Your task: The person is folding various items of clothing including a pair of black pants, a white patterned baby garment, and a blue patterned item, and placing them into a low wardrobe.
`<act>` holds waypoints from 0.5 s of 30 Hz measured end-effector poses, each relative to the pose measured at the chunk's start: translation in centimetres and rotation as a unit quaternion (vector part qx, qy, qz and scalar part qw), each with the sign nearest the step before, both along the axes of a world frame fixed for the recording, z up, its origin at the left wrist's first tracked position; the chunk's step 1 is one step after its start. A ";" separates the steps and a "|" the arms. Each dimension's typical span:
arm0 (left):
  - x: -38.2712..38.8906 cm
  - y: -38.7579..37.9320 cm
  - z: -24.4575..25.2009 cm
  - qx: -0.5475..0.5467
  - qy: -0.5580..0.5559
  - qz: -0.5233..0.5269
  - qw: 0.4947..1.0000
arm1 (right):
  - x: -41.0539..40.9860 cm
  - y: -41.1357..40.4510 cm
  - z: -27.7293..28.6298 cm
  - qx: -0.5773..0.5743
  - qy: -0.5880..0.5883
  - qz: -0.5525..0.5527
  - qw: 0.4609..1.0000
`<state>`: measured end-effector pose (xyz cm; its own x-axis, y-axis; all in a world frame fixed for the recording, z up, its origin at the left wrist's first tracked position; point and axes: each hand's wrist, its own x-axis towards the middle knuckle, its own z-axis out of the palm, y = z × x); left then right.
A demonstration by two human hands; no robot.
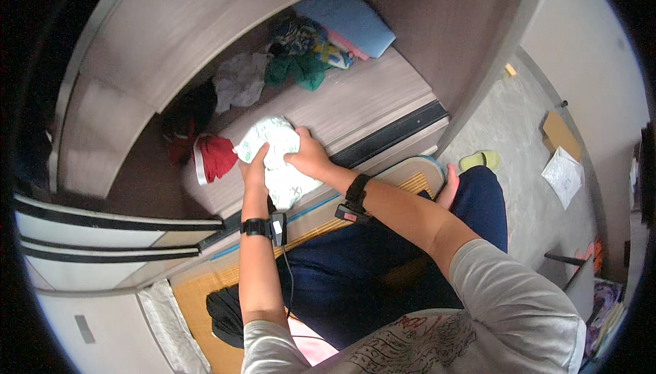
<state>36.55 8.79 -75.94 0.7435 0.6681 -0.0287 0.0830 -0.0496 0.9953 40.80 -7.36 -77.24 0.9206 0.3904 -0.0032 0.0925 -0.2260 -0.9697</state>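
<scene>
Between both hands is a white cloth garment with a green print (279,181), bunched up at the front of a wooden wardrobe shelf (379,89). My left hand (253,169) grips its left side, thumb on top. My right hand (310,156) grips its right side, thumb lying across the cloth. Just left of the garment lies a red cloth with a white edge (215,158). Farther back on the shelf sit a light grey cloth (241,79) and a green cloth (297,70). Fingers under the white cloth are hidden.
Blue folded fabric (348,20) rests at the back right of the wardrobe. Sliding door panels (113,228) stand at the left, above a bamboo mat (197,292). A black sliding-door track (394,130) runs along the front edge. A green slipper (479,160) and cardboard (561,135) lie on the floor.
</scene>
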 end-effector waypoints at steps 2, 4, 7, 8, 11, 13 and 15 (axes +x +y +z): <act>0.1 0.4 -0.1 -0.221 0.071 -0.124 0.965 | -0.3 -1.9 0.4 0.076 0.007 -0.016 0.997; -0.2 -2.9 1.8 -0.222 0.038 -0.159 0.961 | -0.4 -4.9 0.2 0.127 0.016 -0.017 0.992; 0.1 -8.7 5.7 -0.221 0.011 -0.182 0.958 | -1.2 -10.4 0.9 0.269 0.094 -0.015 0.958; 1.0 -10.1 6.1 -0.230 -0.021 -0.209 0.950 | -1.8 -13.0 2.3 0.260 0.085 -0.035 0.961; 5.4 -16.4 7.8 -0.251 -0.056 -0.269 0.928 | -2.2 -20.7 0.1 0.340 0.030 -0.148 0.928; 9.1 -19.0 7.5 -0.273 -0.073 -0.304 0.910 | -3.3 -23.5 -1.2 0.360 0.075 -0.205 0.907; 12.9 -21.9 6.4 -0.288 -0.059 -0.284 0.913 | -4.6 -26.6 -2.7 0.260 0.135 -0.228 0.929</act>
